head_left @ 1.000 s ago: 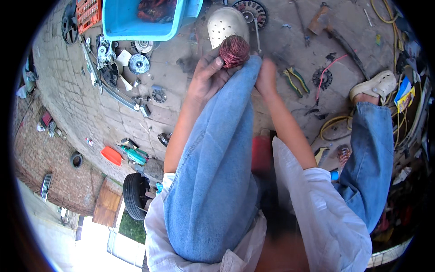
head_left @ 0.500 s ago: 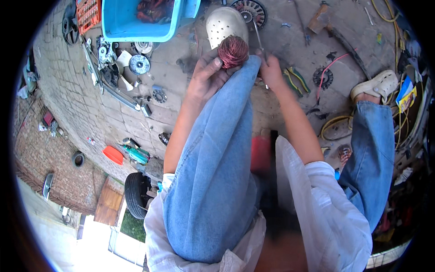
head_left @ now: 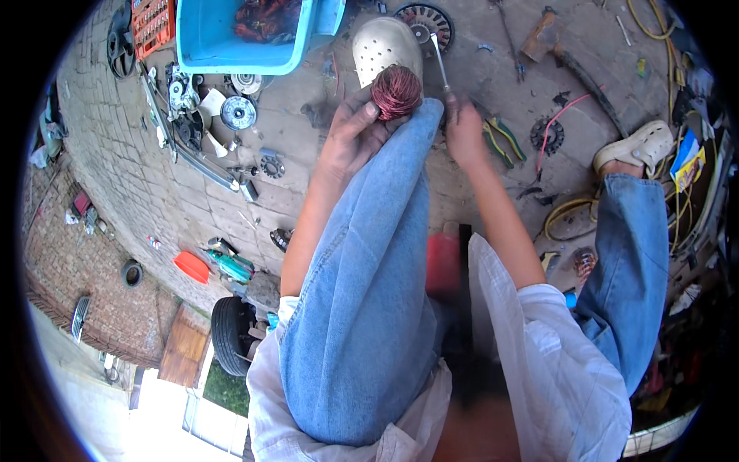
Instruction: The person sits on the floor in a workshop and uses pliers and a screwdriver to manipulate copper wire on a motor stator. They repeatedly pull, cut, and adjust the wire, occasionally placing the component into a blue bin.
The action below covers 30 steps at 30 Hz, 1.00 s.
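My left hand (head_left: 352, 140) is closed round a rounded coil of reddish copper wire (head_left: 396, 92), thumb along its left side. The coil sits at the knee of my jeans, in front of a pale clog (head_left: 385, 52). My right hand (head_left: 465, 132) grips a thin metal screwdriver (head_left: 441, 63) just right of the knee; its tip points away from me and its handle is hidden in the fist. Beyond the tip lies a round slotted motor part (head_left: 444, 23) on the ground.
Green-handled pliers (head_left: 505, 142) lie right of my right hand, with a hammer (head_left: 573, 61) farther off. A blue tub (head_left: 239, 63) holding reddish wire stands at the far left. Metal parts (head_left: 185, 115) are strewn below it. Yellow cable (head_left: 571, 208) loops near my other foot.
My right hand has shifted slightly, and the screwdriver now sticks out beyond the fist with its shaft farther from the knee. The left hand keeps the coil in nearly the same place.
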Motion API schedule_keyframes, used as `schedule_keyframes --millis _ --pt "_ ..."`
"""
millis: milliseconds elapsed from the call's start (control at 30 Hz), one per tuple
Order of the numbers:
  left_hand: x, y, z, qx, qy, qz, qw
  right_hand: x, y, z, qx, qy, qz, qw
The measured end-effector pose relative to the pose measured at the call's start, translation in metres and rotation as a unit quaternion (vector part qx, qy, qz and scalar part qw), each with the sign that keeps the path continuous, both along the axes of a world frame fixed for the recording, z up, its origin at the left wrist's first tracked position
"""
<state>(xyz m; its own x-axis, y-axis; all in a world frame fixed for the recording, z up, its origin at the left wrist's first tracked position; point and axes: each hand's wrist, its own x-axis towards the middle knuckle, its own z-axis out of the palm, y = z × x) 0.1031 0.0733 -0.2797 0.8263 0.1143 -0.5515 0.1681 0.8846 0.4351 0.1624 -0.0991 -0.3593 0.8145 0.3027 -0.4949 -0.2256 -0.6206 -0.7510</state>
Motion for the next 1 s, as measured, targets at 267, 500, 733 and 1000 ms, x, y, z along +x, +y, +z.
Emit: schedule_keyframes --millis 267,500,733,1000 --pt "0.001 -0.002 0.0 0.0 0.003 0.012 1.0 0.004 0.016 0.025 -0.091 -0.001 0.018 0.996" --pt "0.001 0.0 -0.001 -0.001 -0.01 0.002 1.0 0.024 -0.012 0.002 0.068 0.167 -0.024 0.983" --pt "-0.004 0.002 -0.003 0.0 -0.004 0.001 1.0 0.05 -0.036 -0.005 -0.071 -0.05 0.134 0.987" --pt "0.003 -0.003 0.003 0.018 -0.002 0.005 1.0 0.021 -0.095 0.014 -0.27 -0.258 0.023 0.927"
